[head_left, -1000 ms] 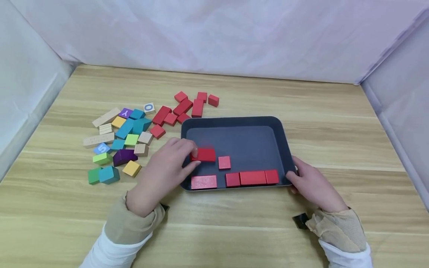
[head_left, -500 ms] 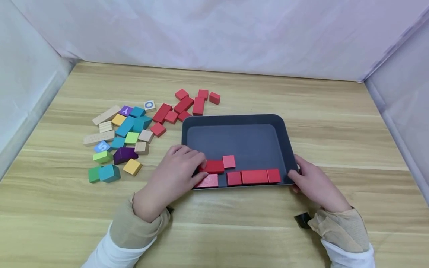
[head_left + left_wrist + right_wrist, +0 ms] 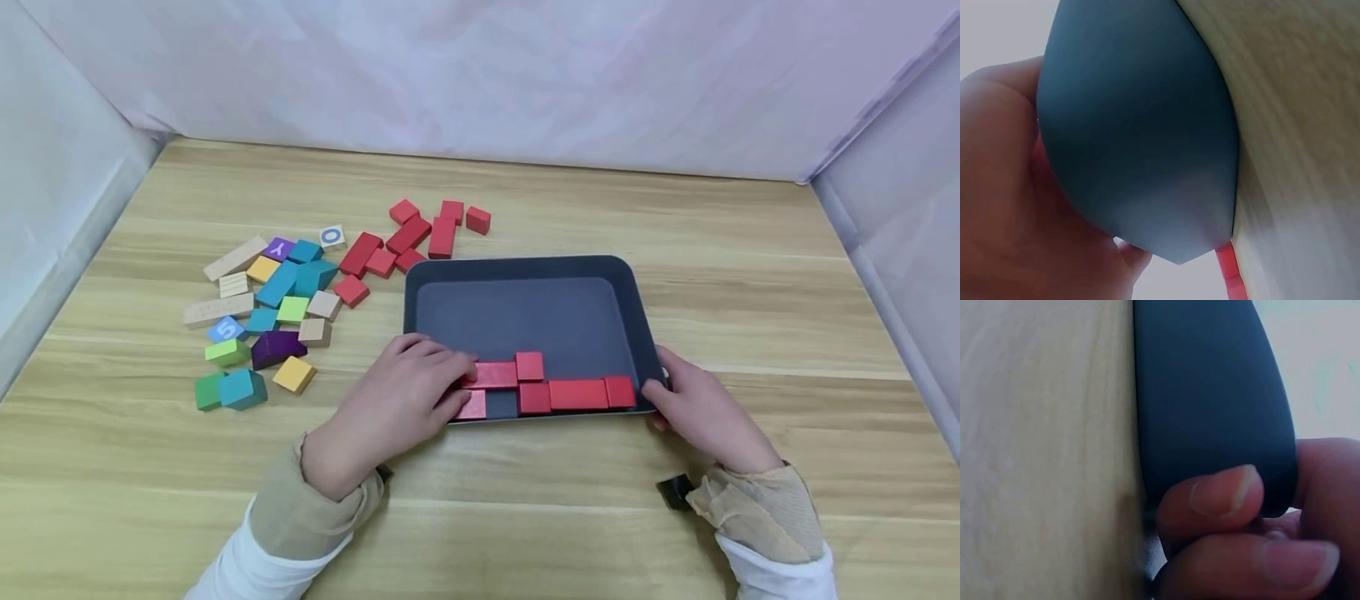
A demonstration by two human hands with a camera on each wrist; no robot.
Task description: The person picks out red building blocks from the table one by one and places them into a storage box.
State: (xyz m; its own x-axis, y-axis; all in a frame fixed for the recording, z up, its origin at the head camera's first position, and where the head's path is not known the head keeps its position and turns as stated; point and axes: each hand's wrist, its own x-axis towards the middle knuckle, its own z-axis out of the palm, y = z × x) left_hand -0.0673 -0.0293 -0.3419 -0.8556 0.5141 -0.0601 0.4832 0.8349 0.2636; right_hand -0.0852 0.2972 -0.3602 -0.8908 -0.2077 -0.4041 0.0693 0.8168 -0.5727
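I count six red blocks [image 3: 534, 398] in one tray [image 3: 517, 317]; the left hand [image 3: 401, 396], fingers curled, pinches a long red block [image 3: 496, 375] at its three o'clock; the right hand [image 3: 701, 410] grips the tray's four-o'clock corner.

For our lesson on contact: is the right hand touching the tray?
Touching. In the right wrist view, the right hand grips the tray, its fingers curled against one corner.

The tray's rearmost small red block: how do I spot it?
Find the dark tray. Inside, the left hand holds a long red block, with the small red block at its right end. Only this small one sits behind the front row.
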